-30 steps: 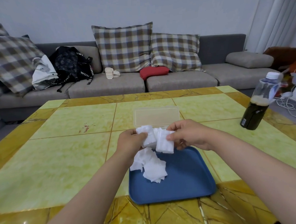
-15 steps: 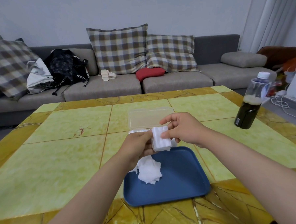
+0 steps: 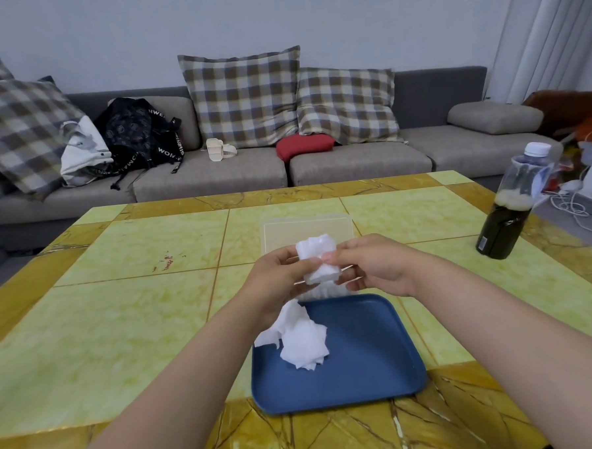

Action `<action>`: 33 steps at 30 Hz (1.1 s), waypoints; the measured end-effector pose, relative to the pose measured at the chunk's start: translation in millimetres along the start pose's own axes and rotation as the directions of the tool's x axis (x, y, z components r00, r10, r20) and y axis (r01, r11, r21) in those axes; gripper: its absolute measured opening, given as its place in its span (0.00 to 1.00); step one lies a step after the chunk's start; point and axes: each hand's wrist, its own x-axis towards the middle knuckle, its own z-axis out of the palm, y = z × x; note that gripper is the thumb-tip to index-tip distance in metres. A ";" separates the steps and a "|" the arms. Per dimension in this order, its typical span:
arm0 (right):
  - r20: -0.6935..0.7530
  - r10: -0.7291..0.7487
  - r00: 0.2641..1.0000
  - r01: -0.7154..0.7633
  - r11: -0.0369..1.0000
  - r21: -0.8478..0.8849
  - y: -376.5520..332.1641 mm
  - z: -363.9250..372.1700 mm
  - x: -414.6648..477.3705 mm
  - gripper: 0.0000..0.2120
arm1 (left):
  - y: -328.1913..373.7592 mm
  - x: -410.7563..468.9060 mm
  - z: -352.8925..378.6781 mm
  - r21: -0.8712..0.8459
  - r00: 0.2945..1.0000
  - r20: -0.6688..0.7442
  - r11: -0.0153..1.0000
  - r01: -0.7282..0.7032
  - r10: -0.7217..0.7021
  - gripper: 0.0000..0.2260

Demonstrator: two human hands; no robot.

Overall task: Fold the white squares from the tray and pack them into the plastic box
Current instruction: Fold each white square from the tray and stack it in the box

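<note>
Above tray's far edge, both hands pinch one white square (image 3: 318,259), partly folded, long axis running roughly 12-to-6. Plastic box (image 3: 305,225) lies directly beyond at 12 o'clock, long side crosswise, just behind hands, roughly equally near both. Left hand (image 3: 278,282) closed on square's left side; right hand (image 3: 376,270) closed on its right, thumb on top. Remaining squares (image 3: 300,340) heaped in blue tray (image 3: 370,368) at 6 o'clock, on bench (image 3: 121,319).

You are looking at white block letters on the black backpack's (image 3: 135,136) straps; they are reading partly, upside down and too broken to spell.
</note>
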 end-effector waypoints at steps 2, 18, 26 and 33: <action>-0.058 -0.030 0.998 0.030 1.000 -0.002 -1.7 -4.0 4.0 0.10 | 3.4 3.9 2.9 0.012 0.999 -0.029 1.000 -0.023 0.024 0.09; -0.427 0.086 0.900 -0.014 0.986 0.169 17.2 -39.1 49.9 0.09 | -34.0 64.1 31.5 0.899 0.895 0.432 0.032 -0.438 0.110 0.19; -0.395 0.109 0.912 -0.057 0.988 0.140 20.9 -30.6 56.0 0.09 | -32.6 72.0 32.3 0.925 0.951 0.223 0.261 -0.276 0.213 0.16; -0.302 0.174 0.937 -0.070 0.942 0.327 26.1 -31.6 55.7 0.04 | -22.2 87.7 57.9 0.977 0.984 -0.017 0.210 -0.021 0.177 0.05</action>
